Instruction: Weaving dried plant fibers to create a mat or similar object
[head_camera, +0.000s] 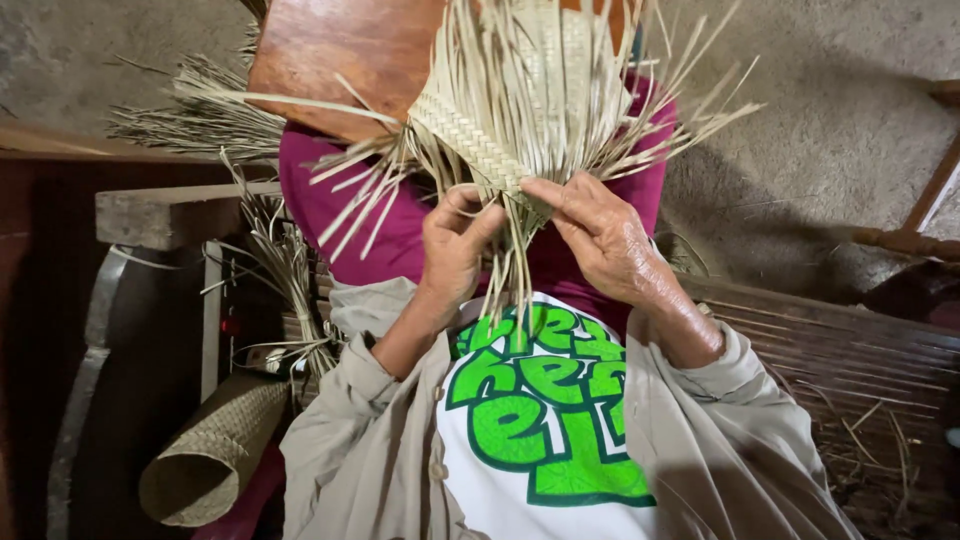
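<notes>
A partly woven mat of pale palm strips rests on my lap, its plaited edge turned toward me and loose strip ends fanning out on all sides. My left hand pinches strips at the near corner of the weave, thumb and fingers closed on them. My right hand grips the same corner from the other side, fingertips pressed on the plaited edge. Several loose strips hang down between both hands onto my white shirt with green print.
A brown wooden board lies under the weaving on my magenta-clad lap. A rolled woven mat leans at lower left beside a bundle of loose strips. A slatted wooden bench runs to the right. Concrete floor beyond.
</notes>
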